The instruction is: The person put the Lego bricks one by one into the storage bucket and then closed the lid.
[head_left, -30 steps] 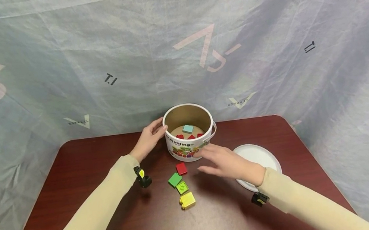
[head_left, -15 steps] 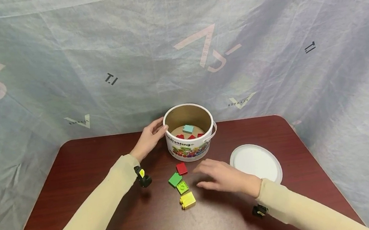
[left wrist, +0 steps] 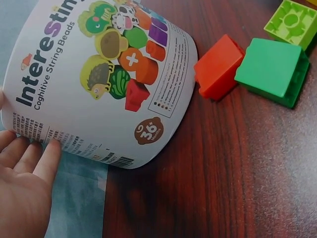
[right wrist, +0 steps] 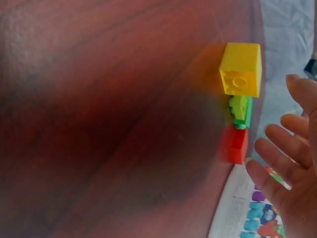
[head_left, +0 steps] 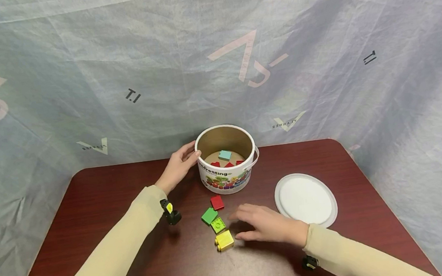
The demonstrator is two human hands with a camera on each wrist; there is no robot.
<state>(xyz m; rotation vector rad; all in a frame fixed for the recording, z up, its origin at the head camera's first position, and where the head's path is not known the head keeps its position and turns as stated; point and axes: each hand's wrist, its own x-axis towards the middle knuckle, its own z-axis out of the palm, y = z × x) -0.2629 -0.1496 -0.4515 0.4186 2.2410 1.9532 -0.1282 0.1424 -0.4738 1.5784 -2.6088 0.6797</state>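
My left hand point(head_left: 179, 167) rests against the left side of a white bucket point(head_left: 226, 183) with a printed toy label. In the left wrist view, straight fingers point(left wrist: 47, 161) touch its outer wall. My right hand point(head_left: 268, 224) is over the table to the right of the loose bricks, fingers spread and slightly bent, with nothing in it. Nearest to it is a yellow brick point(head_left: 225, 240). Behind the yellow one lie a lime green brick point(head_left: 218, 225), a green brick point(head_left: 210, 216) and a red brick point(head_left: 217, 202). Inside the bucket are a light blue brick point(head_left: 224, 155) and several red pieces point(head_left: 229, 164).
A round white lid point(head_left: 306, 200) lies on the dark red wooden table point(head_left: 149, 262), right of the bucket. The bucket's white handle point(head_left: 256, 157) hangs on its right side. Grey printed cloth point(head_left: 181, 70) surrounds the table at the back and sides.
My right hand has moved from beside the bucket's front toward me, down to near the yellow brick, uncovering more of the lid. The left hand, the bucket and the bricks have stayed in place.
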